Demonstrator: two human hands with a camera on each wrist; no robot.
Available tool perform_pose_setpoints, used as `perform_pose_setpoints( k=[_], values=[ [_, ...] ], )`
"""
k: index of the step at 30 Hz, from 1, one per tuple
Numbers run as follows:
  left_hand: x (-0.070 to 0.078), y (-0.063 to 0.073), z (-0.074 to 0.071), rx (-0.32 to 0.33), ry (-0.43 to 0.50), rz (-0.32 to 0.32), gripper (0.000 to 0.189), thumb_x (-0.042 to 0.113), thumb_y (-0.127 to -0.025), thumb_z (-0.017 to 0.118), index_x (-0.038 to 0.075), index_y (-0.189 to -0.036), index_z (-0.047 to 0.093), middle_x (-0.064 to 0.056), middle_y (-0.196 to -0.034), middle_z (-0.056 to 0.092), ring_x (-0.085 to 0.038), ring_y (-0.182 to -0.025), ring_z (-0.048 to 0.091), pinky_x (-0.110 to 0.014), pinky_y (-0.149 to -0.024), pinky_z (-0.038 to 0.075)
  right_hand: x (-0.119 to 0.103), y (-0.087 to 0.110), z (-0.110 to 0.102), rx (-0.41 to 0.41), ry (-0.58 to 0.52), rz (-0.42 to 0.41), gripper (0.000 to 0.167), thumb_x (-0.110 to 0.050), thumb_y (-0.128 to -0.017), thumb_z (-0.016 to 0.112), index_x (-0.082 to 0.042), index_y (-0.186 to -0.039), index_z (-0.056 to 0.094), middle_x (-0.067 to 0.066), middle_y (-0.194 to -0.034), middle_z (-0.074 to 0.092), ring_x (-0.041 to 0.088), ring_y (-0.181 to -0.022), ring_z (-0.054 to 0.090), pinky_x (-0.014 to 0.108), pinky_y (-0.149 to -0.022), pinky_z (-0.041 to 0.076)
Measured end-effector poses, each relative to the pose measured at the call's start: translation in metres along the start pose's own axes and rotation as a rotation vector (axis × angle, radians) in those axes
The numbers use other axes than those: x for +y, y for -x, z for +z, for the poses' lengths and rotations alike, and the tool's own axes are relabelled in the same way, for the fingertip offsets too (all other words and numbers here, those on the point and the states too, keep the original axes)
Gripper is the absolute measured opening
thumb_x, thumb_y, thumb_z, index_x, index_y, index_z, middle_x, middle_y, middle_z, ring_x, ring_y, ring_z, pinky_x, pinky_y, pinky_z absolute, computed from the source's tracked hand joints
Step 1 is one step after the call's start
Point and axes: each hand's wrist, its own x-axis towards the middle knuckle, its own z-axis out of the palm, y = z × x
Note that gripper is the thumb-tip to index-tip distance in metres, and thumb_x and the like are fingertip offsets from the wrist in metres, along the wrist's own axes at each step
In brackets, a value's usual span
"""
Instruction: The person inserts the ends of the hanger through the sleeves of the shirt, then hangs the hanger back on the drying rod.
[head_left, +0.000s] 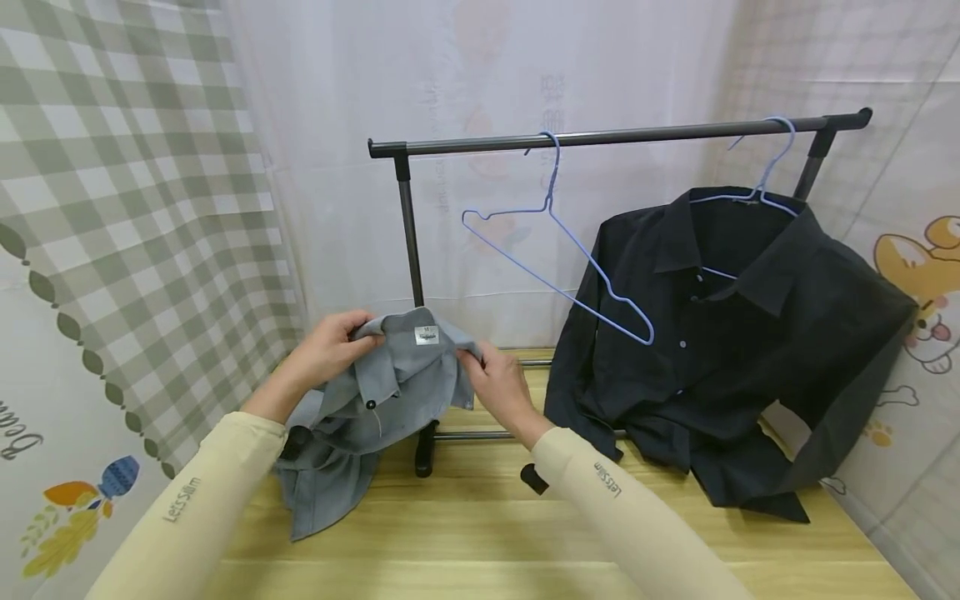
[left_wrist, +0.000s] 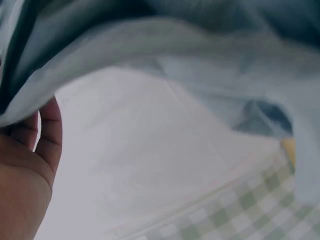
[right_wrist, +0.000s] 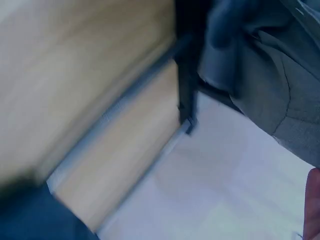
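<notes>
A grey-blue shirt [head_left: 416, 379] is held up by its collar between my two hands, with a white label inside the neck and a dark button at the front. My left hand [head_left: 330, 350] pinches the collar's left side, thumb on the cloth. On the collar's other side my right hand [head_left: 501, 385] grips with thumb and fingers. The shirt's lower part hangs in folds close over the table at the left. In the left wrist view the shirt's cloth [left_wrist: 150, 45] spans the top, above the fingers of the left hand [left_wrist: 30, 155]. Only a fingertip of the right hand [right_wrist: 313, 205] shows in the right wrist view.
A dark clothes rack [head_left: 480, 143] stands behind the hands on the wooden table [head_left: 450, 533]. From its bar hang an unladen blue hanger [head_left: 551, 208] and a black shirt [head_left: 720, 350] on another blue hanger [head_left: 768, 171]. A checked curtain [head_left: 165, 167] borders the left.
</notes>
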Motion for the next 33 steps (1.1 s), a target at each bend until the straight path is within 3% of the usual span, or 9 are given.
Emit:
perform_pose_setpoints(
  k=[5,8,10,13,18,21,24,27,33],
  values=[
    [0.017,-0.01,-0.005,-0.055,-0.161,-0.041,0.024,0.018,-0.101,0.06,0.009,-0.08,0.053,-0.001,-0.064,0.038,-0.019,-0.057,0.038,-0.034,-0.057,0.035,-0.022,-0.023,-0.04,0.114,0.18,-0.182,0.044,-0.027,-0.097,0.067,-0.014,-0.066,0.039,-0.004,-0.052,0.033,0.01,-0.041,0.035,0.027,-0.042,0.027],
    [0.036,-0.024,-0.004,-0.059,-0.147,-0.094,0.026,0.02,-0.103,0.056,0.006,-0.081,0.051,-0.003,-0.065,0.042,-0.018,-0.057,0.042,-0.034,-0.056,0.04,-0.045,-0.039,-0.062,0.121,0.247,-0.221,0.041,-0.027,-0.097,0.066,-0.013,-0.068,0.041,-0.002,-0.052,0.035,0.014,-0.04,0.036,0.029,-0.042,0.029],
    [0.052,-0.036,-0.001,-0.053,-0.069,-0.141,0.023,0.021,-0.104,0.053,0.003,-0.09,0.056,-0.007,-0.072,0.051,-0.018,-0.062,0.05,-0.034,-0.058,0.046,-0.062,-0.051,-0.076,0.117,0.281,-0.203,0.039,-0.029,-0.099,0.064,-0.011,-0.07,0.044,0.001,-0.053,0.038,0.017,-0.041,0.039,0.031,-0.043,0.032],
    [0.081,-0.056,0.003,-0.027,0.132,-0.2,0.026,0.02,-0.106,0.048,-0.002,-0.114,0.058,-0.013,-0.093,0.06,-0.018,-0.074,0.057,-0.032,-0.061,0.053,-0.087,-0.071,-0.095,0.11,0.336,-0.167,0.034,-0.032,-0.099,0.062,-0.008,-0.076,0.053,0.006,-0.059,0.05,0.021,-0.048,0.051,0.035,-0.048,0.039],
    [0.138,-0.087,0.01,0.07,0.458,-0.257,0.034,0.023,-0.107,0.045,0.002,-0.133,0.049,-0.013,-0.11,0.058,-0.015,-0.074,0.058,-0.024,-0.06,0.051,-0.124,-0.103,-0.127,0.13,0.367,-0.139,0.03,-0.033,-0.098,0.063,-0.003,-0.091,0.064,0.012,-0.083,0.069,0.027,-0.076,0.068,0.039,-0.065,0.05],
    [0.169,-0.103,0.01,0.138,0.652,-0.231,0.034,0.023,-0.107,0.045,0.006,-0.137,0.046,-0.013,-0.114,0.059,-0.018,-0.081,0.061,-0.027,-0.065,0.052,-0.144,-0.119,-0.147,0.168,0.363,-0.12,0.03,-0.034,-0.099,0.062,-0.004,-0.095,0.065,0.012,-0.091,0.071,0.026,-0.085,0.068,0.037,-0.07,0.049],
    [0.196,-0.116,0.004,0.175,0.848,-0.162,0.036,0.021,-0.107,0.044,0.01,-0.141,0.044,-0.012,-0.124,0.058,-0.023,-0.102,0.063,-0.034,-0.081,0.053,-0.162,-0.131,-0.165,0.217,0.363,-0.115,0.033,-0.036,-0.101,0.059,-0.003,-0.095,0.062,0.012,-0.09,0.068,0.024,-0.083,0.065,0.032,-0.068,0.044],
    [0.22,-0.126,-0.006,0.215,1.021,-0.086,0.033,0.019,-0.107,0.046,0.014,-0.14,0.047,-0.009,-0.125,0.06,-0.025,-0.111,0.061,-0.039,-0.09,0.051,-0.179,-0.138,-0.18,0.278,0.359,-0.146,0.037,-0.04,-0.101,0.056,-0.003,-0.097,0.061,0.01,-0.09,0.066,0.02,-0.084,0.063,0.028,-0.068,0.039],
    [0.256,-0.137,-0.021,0.296,1.183,0.1,0.014,0.018,-0.105,0.049,0.015,-0.118,0.056,-0.006,-0.094,0.059,-0.017,-0.078,0.057,-0.029,-0.067,0.047,-0.203,-0.149,-0.204,0.402,0.345,-0.299,0.04,-0.044,-0.1,0.052,-0.01,-0.114,0.069,-0.004,-0.083,0.058,0.005,-0.08,0.058,0.02,-0.069,0.035]
  ],
)
